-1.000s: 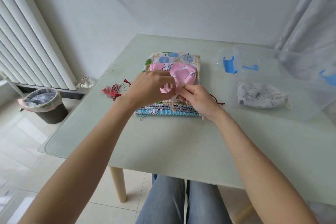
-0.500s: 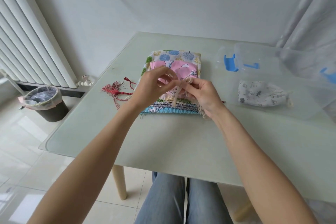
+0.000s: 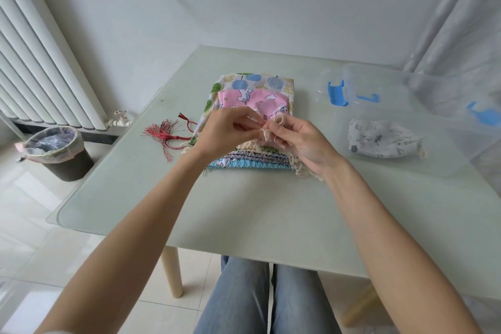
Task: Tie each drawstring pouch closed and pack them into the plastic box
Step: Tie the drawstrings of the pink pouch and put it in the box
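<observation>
One pouch looks finished: a white printed pouch (image 3: 382, 139) lies inside the clear plastic box (image 3: 406, 165) on the right of the table (image 3: 244, 203), its mouth gathered and a cord end trailing at its right. That is the only pouch packed so far.

The rest is a stack of pouches (image 3: 252, 116) in the middle of the table, well apart from the box. At least five or six layers show at its near edge (blue, purple, cream and others, though the exact count cannot be read), and a pink unicorn pouch (image 3: 254, 99) lies on top over a larger one with blue and green trees.

Both hands meet just above the near half of the stack. The left hand (image 3: 226, 130) has its fingertips together, pinching a cream drawstring (image 3: 271, 125); the right hand (image 3: 301, 141) has its fingers curled, with a loop of the same cord standing up over one finger. Judging by the loop, a knot is being formed and is not yet pulled tight. The cord most likely belongs to the pink pouch, but the hands hide where it joins the cloth.

So the task seems early: one pouch in, one being tied, the remaining stack untied and unpacked. A red tassel cord (image 3: 165, 134) lies to the left of the stack.
</observation>
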A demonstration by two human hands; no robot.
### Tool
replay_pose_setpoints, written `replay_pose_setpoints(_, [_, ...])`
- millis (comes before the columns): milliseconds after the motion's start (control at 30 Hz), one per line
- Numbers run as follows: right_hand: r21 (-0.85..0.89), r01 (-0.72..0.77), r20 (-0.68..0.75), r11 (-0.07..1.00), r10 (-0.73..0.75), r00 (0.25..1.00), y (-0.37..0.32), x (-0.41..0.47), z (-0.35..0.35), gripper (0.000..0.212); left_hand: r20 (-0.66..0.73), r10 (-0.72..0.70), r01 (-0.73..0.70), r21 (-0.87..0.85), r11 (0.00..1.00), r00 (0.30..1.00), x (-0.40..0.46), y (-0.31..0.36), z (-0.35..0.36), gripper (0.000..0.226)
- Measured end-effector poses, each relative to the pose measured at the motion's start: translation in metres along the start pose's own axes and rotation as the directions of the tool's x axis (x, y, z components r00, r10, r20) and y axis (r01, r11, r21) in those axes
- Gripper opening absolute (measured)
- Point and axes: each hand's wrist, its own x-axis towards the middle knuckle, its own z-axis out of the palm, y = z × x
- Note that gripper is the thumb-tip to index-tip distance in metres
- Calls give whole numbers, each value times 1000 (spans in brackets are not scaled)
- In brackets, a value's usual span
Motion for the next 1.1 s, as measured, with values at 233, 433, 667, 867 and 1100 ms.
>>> replay_pose_setpoints(233, [-398,167,-131,902,-236,963,-2,8,-3,12,19,9,-11,126,992,1000,3,3,-4,16])
replay_pose_setpoints(433, [-850,250,-97,464,-604,791,10,12,4,13,54,-96,93,49,994,994,4,1,-5,15])
replay_pose_setpoints(667, [-918,260,-74,300,-772,631,21,12,6,6,85,-123,128,-47,991,989,0,1,-7,35])
replay_pose_setpoints(867, [-836,393,-43,384,-759,650,24,11,2,7,146,-85,121,-259,958,986,0,4,-13,28])
replay_pose_setpoints(1100, [-727,484,-50,486,-742,669,25,8,3,6,57,-18,19,-12,1000,998,1,2,-13,17])
